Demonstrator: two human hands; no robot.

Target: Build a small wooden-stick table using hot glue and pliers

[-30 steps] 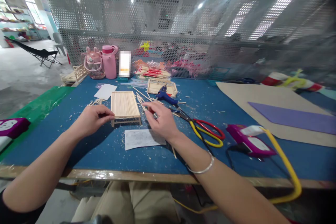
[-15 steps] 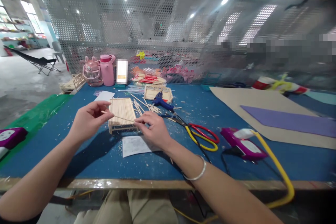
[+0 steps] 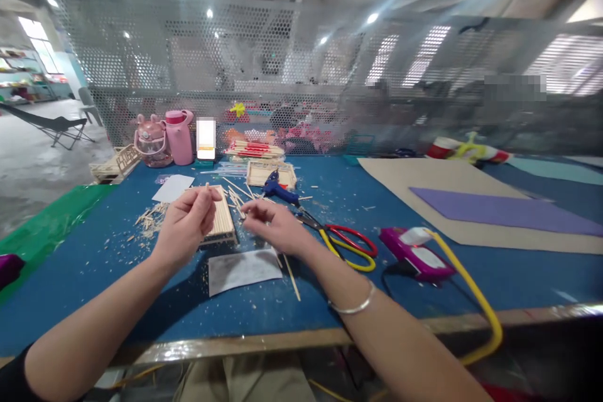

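Note:
My left hand (image 3: 186, 220) is closed, fingers pinched together, over the near left part of a small slatted wooden stand (image 3: 225, 217) built of thin sticks. A pale stick tip shows above its fingers; the rest of that thin wooden stick is hidden. To the right of the stand, my right hand (image 3: 276, 225) hovers with thumb and fingers apart and nothing visible between them. Several loose sticks (image 3: 292, 276) lie around and beneath it. A blue glue gun (image 3: 280, 190) rests just beyond, and scissors (image 3: 351, 245) with red and yellow handles lie to its right.
A white paper (image 3: 245, 271) lies nearest me. Behind are a wooden frame (image 3: 271, 174), bundled red-tipped sticks (image 3: 254, 149), a pink bottle (image 3: 179, 138) and a phone (image 3: 206, 137). On the right are a purple device (image 3: 417, 254) with a yellow cable and a purple sheet (image 3: 509, 210).
The stick was stretched between both hands; my right hand has let go and its fingers have parted. My left hand has moved right and closed tighter. The camera view has shifted.

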